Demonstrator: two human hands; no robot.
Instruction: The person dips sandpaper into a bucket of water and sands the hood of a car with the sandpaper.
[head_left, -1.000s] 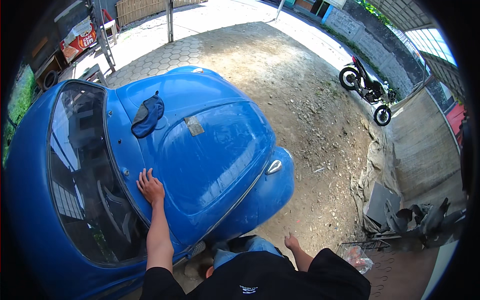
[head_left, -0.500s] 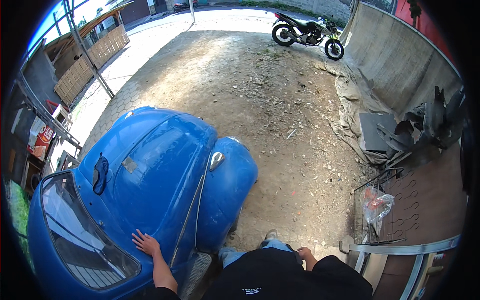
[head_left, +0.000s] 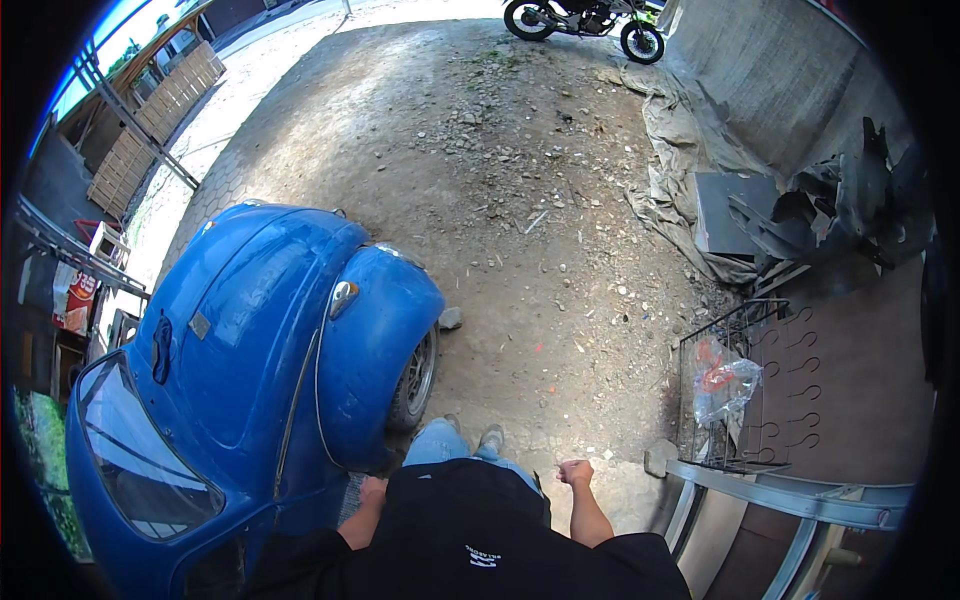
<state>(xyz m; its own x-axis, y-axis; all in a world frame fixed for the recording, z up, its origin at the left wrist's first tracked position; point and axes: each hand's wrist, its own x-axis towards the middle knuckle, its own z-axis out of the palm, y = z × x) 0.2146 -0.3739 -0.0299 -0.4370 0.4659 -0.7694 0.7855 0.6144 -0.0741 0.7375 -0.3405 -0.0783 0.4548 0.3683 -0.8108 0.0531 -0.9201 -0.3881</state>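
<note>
A rounded blue car [head_left: 250, 330] stands along my left side, its front wheel [head_left: 416, 380] showing under the bulging fender [head_left: 375, 335]. My left hand [head_left: 373, 488] hangs low beside the car's running board [head_left: 352, 495], off the bonnet; its fingers are mostly hidden. Out to the right of my body, my right hand [head_left: 575, 471] is closed in a loose fist with nothing visible in it, above the bare ground. A dark blue cloth item [head_left: 161, 348] lies on the bonnet near the windscreen [head_left: 140, 450], and a small grey patch [head_left: 199, 328] is beside it.
On the right stand a metal ladder [head_left: 780, 492] and a black wire rack [head_left: 735, 390] holding a clear plastic bag [head_left: 722, 385]. Dark scrap panels [head_left: 850, 205] lean behind them. A motorcycle [head_left: 585, 22] is parked at the far end; a stone [head_left: 451, 318] lies by the wheel.
My left hand has come off the car's bonnet and dropped beside my body. My right hand has swung outward. The view has shifted, with the car's front wheel now showing.
</note>
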